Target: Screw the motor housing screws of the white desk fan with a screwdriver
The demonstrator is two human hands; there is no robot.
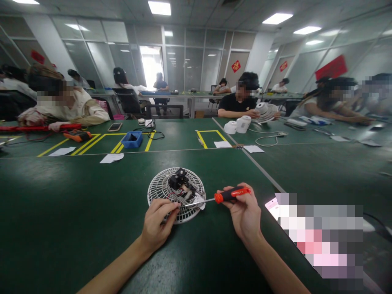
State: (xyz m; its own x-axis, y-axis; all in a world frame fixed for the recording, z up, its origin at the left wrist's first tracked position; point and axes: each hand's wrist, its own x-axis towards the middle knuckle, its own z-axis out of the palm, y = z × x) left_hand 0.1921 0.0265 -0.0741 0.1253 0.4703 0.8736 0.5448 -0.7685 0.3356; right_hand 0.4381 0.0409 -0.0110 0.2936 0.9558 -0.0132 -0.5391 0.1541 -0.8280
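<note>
On the left, beyond the hands, a blue bin on the green table contains dark parts, type not discernible. The left hand is at the near side of the fan grille, fingers curled at the tip of the screwdriver; whether they pinch anything cannot be determined. The grille lies on the table between the hands, bearing a black mechanism and wiring. The right hand grips the screwdriver's handle. Step in hand, as judged: positioning the driver tip. The next move appears to require steady alignment.
</note>
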